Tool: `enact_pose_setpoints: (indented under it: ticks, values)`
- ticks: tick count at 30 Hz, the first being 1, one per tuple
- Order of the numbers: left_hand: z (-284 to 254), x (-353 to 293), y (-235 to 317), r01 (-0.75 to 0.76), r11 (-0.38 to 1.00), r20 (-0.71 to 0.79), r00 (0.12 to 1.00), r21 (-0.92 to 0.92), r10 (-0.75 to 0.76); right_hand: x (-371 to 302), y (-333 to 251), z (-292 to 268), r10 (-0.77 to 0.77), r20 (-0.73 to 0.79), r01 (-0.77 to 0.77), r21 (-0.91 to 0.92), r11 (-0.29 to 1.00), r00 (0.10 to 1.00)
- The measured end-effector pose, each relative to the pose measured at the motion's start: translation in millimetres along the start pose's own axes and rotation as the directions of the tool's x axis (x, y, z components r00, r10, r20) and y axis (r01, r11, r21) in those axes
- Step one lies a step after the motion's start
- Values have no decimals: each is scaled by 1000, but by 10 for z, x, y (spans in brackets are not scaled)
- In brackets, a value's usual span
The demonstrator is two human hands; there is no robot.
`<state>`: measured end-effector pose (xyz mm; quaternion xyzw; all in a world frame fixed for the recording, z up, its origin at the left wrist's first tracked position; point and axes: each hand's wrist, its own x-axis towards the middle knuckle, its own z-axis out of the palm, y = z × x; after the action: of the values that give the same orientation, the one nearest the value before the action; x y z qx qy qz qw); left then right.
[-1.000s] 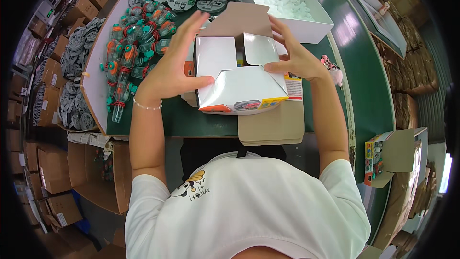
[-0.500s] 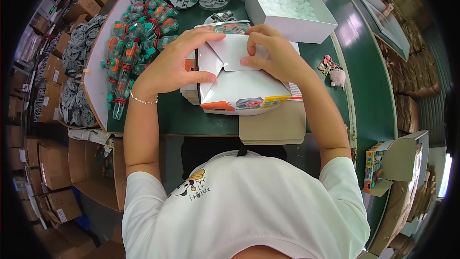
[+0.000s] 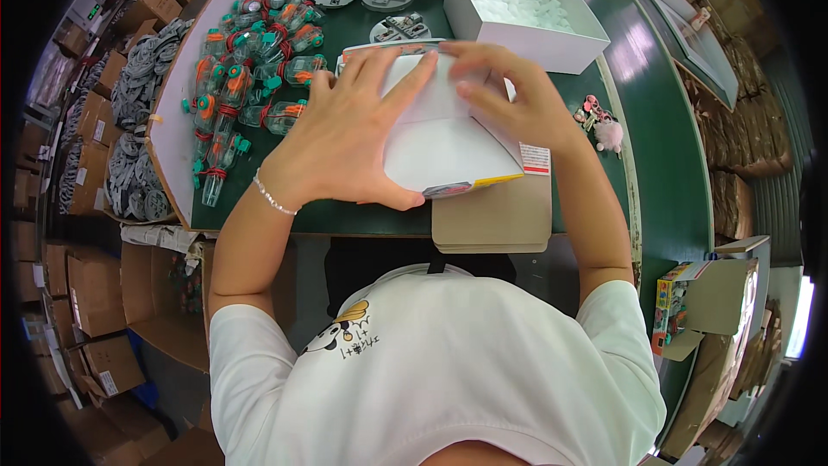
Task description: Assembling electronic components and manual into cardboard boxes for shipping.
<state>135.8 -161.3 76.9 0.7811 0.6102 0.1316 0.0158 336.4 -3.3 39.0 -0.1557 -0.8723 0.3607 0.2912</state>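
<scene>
We are finding the carton (image 3: 448, 157) nearer us than the white bin (image 3: 552, 48), flaps (image 3: 431, 103) folded inward, closure seemingly unfinished, left hand (image 3: 349, 129) holding it, widely spread, right hand (image 3: 517, 105) half-curled, hold unclear.

Smooth cardboard box (image 3: 457, 155), glossy tabletop (image 3: 649, 91), matt brown cardboard (image 3: 492, 224)

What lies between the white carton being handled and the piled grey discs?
In the head view, a lone grey disc lies beyond the white carton, on the green table.
</scene>
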Motion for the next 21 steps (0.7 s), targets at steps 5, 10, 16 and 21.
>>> enact_pose_setpoints:
  ticks: [5, 10, 16, 21]
  values:
    - [-181, -162, 35, 24, 999, -217, 976, 48, -14, -238, -184, -65, 246, -144, -138, 521, 843, 959]
    - [-172, -90, 227, 50, 995, -448, 894, 88, -5, -210, -605, -72, 280, -126, -182, 502, 845, 952]
    - [-50, 56, 118, -39, 998, -706, 706, 44, 59, -272, -576, -54, 13, -546, 208, 342, 916, 838]
    - [383, 390, 183, -229, 942, -929, 333, -246, -161, -219, -713, 282, -118, -574, 236, 136, 962, 810]
